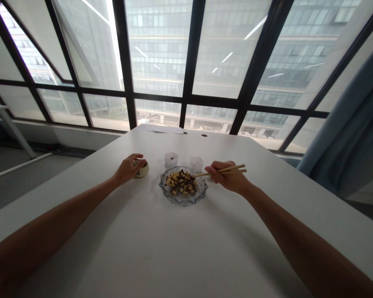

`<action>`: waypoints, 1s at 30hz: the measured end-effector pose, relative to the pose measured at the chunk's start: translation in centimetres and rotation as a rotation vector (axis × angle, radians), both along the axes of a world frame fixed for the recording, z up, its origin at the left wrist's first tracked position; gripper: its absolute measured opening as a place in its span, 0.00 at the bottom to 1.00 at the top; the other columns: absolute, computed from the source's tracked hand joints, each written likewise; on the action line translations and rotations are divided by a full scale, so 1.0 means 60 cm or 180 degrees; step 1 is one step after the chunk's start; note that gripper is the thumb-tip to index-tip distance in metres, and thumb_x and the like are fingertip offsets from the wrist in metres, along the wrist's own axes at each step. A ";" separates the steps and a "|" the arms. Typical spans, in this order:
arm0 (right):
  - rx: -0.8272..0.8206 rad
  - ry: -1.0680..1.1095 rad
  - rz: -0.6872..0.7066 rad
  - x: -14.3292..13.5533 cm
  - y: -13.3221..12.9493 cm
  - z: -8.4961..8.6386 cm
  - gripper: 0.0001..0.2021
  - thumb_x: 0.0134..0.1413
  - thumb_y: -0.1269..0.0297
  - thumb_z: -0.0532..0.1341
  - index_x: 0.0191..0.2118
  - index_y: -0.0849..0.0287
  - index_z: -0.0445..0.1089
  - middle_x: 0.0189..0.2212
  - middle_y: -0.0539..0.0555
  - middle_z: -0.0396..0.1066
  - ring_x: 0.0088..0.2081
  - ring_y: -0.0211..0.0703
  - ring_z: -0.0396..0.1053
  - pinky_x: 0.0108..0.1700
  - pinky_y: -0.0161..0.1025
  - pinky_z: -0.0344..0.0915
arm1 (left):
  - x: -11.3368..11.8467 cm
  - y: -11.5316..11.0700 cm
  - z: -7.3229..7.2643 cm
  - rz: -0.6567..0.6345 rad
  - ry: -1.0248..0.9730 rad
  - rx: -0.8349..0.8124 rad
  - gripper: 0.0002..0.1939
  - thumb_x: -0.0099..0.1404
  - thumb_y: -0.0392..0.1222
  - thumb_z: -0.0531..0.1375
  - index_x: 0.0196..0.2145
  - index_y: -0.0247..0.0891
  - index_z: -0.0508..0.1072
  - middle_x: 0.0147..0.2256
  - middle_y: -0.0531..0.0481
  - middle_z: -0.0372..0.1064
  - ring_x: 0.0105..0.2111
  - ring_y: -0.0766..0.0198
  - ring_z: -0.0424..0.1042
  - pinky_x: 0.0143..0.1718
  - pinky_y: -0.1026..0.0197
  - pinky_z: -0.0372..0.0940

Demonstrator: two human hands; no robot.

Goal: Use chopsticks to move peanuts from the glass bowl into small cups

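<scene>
My right hand [226, 176] is closed around a pair of wooden chopsticks [231, 169]. Their tips reach into a scalloped clear glass bowl [183, 201]. Inside it lies a mix of tan nuts [180, 182], perhaps peanuts or pistachios, and dark thin pieces. To the bowl's left, my left hand [129, 169] curls against a small round cream cup [142, 170] with dark markings, fingers at its rim and side. Just behind the bowl stand two small whitish translucent containers; the left container [171, 160] has something dark in it, while the inside of the right container [196, 164] is hard to make out.
Everything stands on a white table [161, 252]. Papers [161, 129] lie at its far edge, near a round dark spot [204, 135]. Large dark-framed windows rise beyond. A blue curtain [338, 136] hangs at right, and a white table leg [18, 132] shows at left.
</scene>
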State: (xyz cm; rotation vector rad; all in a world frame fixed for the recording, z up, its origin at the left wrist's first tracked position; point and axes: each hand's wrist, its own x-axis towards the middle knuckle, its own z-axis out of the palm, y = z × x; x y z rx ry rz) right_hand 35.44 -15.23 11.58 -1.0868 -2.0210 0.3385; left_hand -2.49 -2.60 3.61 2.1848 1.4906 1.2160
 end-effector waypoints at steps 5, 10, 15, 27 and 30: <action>-0.0119 0.0705 -0.0309 0.000 0.003 0.000 0.27 0.56 0.37 0.61 0.22 0.57 0.69 0.14 0.52 0.70 0.14 0.36 0.66 0.16 0.32 0.61 | -0.005 -0.009 -0.016 -0.0096 -0.0098 -0.0222 0.40 0.54 0.70 0.62 0.52 0.35 0.70 0.46 0.39 0.77 0.45 0.49 0.76 0.49 0.48 0.70; -0.0578 0.2076 -0.0505 0.008 0.028 -0.006 0.29 0.48 0.33 0.64 0.22 0.58 0.68 0.12 0.52 0.68 0.10 0.36 0.61 0.09 0.32 0.56 | 0.000 -0.024 -0.013 -0.0153 0.0219 0.0092 0.37 0.50 0.63 0.67 0.52 0.39 0.70 0.50 0.40 0.74 0.49 0.48 0.74 0.55 0.47 0.68; -0.1002 0.2496 -0.0435 0.020 0.045 -0.009 0.27 0.49 0.36 0.66 0.23 0.58 0.66 0.12 0.51 0.68 0.09 0.37 0.61 0.09 0.32 0.56 | 0.010 -0.038 -0.008 -0.0303 0.0463 0.0430 0.32 0.50 0.59 0.67 0.50 0.42 0.70 0.50 0.42 0.72 0.53 0.46 0.70 0.58 0.46 0.65; -0.0639 0.2395 -0.0472 0.015 0.039 -0.008 0.30 0.43 0.33 0.67 0.21 0.59 0.69 0.12 0.53 0.69 0.09 0.36 0.61 0.08 0.32 0.56 | -0.004 -0.022 -0.007 0.0164 0.0147 -0.0091 0.34 0.52 0.66 0.63 0.47 0.37 0.71 0.44 0.41 0.77 0.43 0.49 0.77 0.48 0.50 0.71; -0.0521 0.2265 -0.0542 0.022 0.036 0.000 0.30 0.44 0.32 0.66 0.21 0.59 0.69 0.12 0.53 0.69 0.10 0.37 0.62 0.09 0.32 0.57 | -0.014 -0.010 0.011 0.0045 0.0528 -0.0338 0.38 0.50 0.69 0.63 0.48 0.36 0.72 0.46 0.38 0.77 0.45 0.47 0.77 0.48 0.50 0.71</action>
